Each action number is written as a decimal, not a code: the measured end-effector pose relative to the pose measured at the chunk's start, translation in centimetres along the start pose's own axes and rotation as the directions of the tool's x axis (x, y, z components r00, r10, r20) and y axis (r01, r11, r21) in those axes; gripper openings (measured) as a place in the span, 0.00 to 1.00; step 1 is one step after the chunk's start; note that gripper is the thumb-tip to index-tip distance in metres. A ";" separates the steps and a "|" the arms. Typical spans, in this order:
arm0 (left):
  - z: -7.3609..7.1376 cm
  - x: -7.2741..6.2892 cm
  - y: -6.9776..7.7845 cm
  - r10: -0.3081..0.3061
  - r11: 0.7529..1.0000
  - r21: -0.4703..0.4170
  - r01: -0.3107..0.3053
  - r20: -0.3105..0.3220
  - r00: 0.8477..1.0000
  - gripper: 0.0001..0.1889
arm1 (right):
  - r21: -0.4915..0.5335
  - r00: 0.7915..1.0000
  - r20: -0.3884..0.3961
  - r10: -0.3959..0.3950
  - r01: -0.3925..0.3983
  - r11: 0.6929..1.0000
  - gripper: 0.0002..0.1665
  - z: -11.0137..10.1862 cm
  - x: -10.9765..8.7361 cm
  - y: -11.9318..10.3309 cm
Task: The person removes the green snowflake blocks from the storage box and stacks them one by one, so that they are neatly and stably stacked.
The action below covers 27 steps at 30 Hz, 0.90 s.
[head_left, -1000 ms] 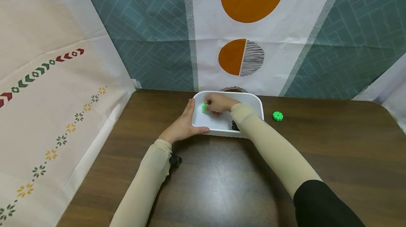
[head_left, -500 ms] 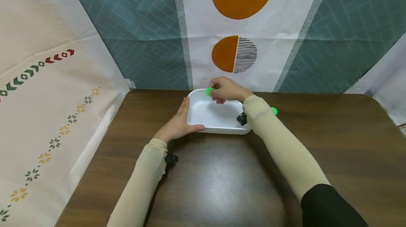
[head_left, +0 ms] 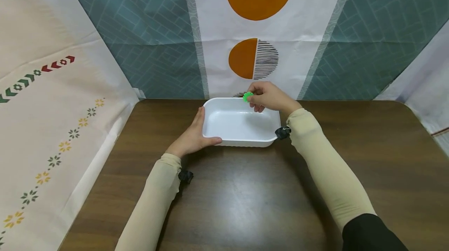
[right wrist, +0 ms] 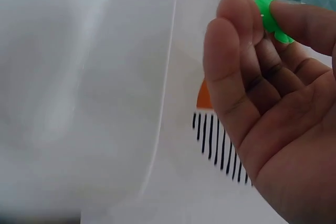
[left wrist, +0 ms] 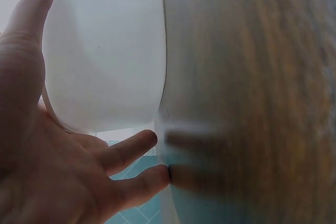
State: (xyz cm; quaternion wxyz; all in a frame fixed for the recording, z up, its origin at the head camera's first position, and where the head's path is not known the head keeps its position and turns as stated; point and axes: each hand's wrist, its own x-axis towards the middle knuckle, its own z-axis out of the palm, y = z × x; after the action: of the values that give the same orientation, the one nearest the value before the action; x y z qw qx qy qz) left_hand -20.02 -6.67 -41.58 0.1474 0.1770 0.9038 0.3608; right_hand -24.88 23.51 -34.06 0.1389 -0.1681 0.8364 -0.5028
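Observation:
My right hand pinches a small bright green notched disc between thumb and fingers, above the back rim of a white rectangular tub. In the right wrist view the green disc shows edge-on at the fingertips, with the tub's wall beside the hand. My left hand steadies the tub's near left corner, thumb along the front rim and straight fingers along the left end. In the left wrist view two fingers of the left hand extend down to the table, below the tub's side.
The tub stands on a brown wooden table near its back edge. Behind rises a patterned cloth, and a cream cloth hangs at the left. Small black cameras sit at the left wrist and right wrist.
My right hand has lifted the green disc out of the tub and moved right along its back rim. A second green disc at the right is now hidden behind the right arm. The left hand stays at the tub.

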 end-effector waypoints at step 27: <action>0.1 0.1 0.1 -0.015 1.000 0.024 0.015 0.009 1.000 0.71 | 0.274 0.930 -0.327 0.165 -0.074 0.959 0.22 -6.3 -10.9 8.3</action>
State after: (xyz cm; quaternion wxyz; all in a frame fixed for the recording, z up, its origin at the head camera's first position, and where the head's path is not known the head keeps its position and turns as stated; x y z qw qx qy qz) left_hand -20.07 -6.48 -41.61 0.1520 0.1737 0.9086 0.3482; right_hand -18.74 36.74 -37.85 0.0405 -0.0057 0.7843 -0.6191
